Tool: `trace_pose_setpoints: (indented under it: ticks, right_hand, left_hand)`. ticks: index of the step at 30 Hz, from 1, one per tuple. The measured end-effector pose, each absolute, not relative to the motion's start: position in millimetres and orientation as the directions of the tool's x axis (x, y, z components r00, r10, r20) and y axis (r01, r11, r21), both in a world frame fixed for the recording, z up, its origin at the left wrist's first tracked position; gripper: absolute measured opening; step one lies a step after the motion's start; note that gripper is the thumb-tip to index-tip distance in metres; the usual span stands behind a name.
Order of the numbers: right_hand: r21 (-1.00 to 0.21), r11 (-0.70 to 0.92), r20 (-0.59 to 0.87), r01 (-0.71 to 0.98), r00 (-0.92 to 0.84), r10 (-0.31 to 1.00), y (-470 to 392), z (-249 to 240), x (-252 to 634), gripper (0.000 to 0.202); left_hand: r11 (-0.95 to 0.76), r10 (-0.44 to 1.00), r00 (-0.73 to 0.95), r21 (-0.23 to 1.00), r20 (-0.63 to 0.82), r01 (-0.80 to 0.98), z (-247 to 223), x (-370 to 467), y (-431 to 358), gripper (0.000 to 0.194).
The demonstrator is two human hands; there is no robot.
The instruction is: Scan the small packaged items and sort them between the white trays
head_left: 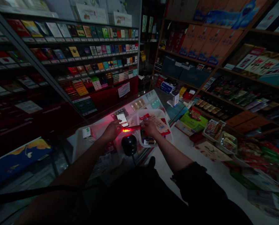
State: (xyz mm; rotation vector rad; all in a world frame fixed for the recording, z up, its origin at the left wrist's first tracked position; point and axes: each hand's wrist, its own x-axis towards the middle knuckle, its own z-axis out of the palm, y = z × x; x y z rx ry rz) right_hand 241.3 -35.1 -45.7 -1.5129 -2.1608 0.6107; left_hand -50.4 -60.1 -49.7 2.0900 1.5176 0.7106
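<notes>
Both my hands hold a thin dark item (133, 127) stretched between them, its near side lit bright red. My left hand (112, 129) is closed round its left end, close to a phone (122, 120) with a lit screen. The right end is pinched in my right hand (150, 126), over a white basket (169, 137) filled with packets. Just below the item stands a round black scanner (129, 145), and red light falls around it. What the item is stays too dark to tell.
To the left lies a translucent tray (77, 147) with a small white box (86, 132). Shelves of small packs (92, 32) stand behind the glass counter. Boxes and bottles fill the right shelves (224, 67). Snack tubs (228, 142) sit at the right.
</notes>
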Motion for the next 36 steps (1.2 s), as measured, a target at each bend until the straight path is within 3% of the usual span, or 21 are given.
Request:
trace_pose_setpoints:
  ticks: [8,21,32,36]
  right_hand:
    - [-0.558,0.284,0.052,0.78,-0.309,0.95,-30.1,-59.1,233.0,0.016]
    - [-0.556,0.313,0.042,0.77,-0.35,0.936,-30.7,-62.8,226.3,0.019]
    - [-0.496,0.392,0.039,0.775,-0.431,0.902,-31.3,-47.0,197.0,0.017]
    - [-0.421,0.472,0.048,0.775,-0.5,0.864,-31.2,-43.1,178.1,0.02]
  left_hand:
    - [-0.345,0.938,0.3,0.531,0.172,0.774,-72.9,-59.7,-56.1,0.025]
    - [-0.329,0.944,0.278,0.508,0.178,0.796,-76.6,-65.1,-67.6,0.025]
    - [-0.298,0.952,0.257,0.321,0.163,0.899,-67.3,-94.2,-82.0,0.028]
    - [-0.258,0.964,0.231,0.262,0.131,0.93,-51.1,-106.6,-97.6,0.027]
